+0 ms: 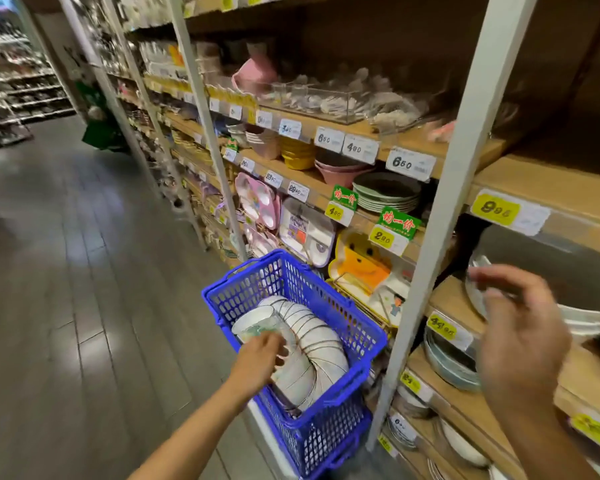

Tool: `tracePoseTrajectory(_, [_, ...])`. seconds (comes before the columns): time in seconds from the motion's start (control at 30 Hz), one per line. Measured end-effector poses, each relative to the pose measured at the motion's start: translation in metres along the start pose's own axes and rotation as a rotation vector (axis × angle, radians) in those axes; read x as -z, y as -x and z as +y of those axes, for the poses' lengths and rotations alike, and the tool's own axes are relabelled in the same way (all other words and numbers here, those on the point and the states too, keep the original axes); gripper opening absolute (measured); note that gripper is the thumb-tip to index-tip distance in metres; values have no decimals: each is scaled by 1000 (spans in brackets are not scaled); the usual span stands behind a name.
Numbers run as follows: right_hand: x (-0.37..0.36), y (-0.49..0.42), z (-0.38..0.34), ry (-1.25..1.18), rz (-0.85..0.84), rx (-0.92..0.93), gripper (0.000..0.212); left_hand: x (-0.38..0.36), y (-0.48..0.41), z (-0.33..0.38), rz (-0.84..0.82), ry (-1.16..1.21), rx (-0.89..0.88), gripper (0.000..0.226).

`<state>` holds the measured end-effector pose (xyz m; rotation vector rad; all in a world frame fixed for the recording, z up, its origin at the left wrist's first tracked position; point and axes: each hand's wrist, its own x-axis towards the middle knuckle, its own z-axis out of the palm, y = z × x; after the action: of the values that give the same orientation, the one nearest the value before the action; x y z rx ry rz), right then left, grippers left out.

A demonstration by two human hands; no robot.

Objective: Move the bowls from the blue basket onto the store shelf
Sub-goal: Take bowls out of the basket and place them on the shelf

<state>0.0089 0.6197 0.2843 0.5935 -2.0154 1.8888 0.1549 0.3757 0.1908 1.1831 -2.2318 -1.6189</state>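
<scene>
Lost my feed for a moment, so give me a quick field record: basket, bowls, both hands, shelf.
basket: blue basket beside the shelving, near its white post
bowls: nested white row lying sideways in the basket
left hand: in the basket, on the row's near end; grip unclear
right hand: open, empty, at the shelf
shelf: wooden shelf right of the post, holding a blurred stack of dishes

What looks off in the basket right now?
The bowls lie tipped on their sides in a curved, fanned-out row inside the basket, not stacked upright. Left hand rests on the front one. Nothing looks broken.
</scene>
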Motion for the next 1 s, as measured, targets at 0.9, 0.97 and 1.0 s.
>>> tracePoseTrajectory(0.9, [-350, 88, 202, 681, -803, -982, 25, 71, -398, -162, -722, -1001, 34, 57])
tracePoseTrajectory(0.97, [-345, 87, 205, 708, -793, -989, 24, 68, -406, -171, -724, -1048, -6, 51])
tracePoseTrajectory(1.0, [-343, 86, 206, 722, -794, -991, 24, 68, -409, -174, -715, -1056, -27, 48])
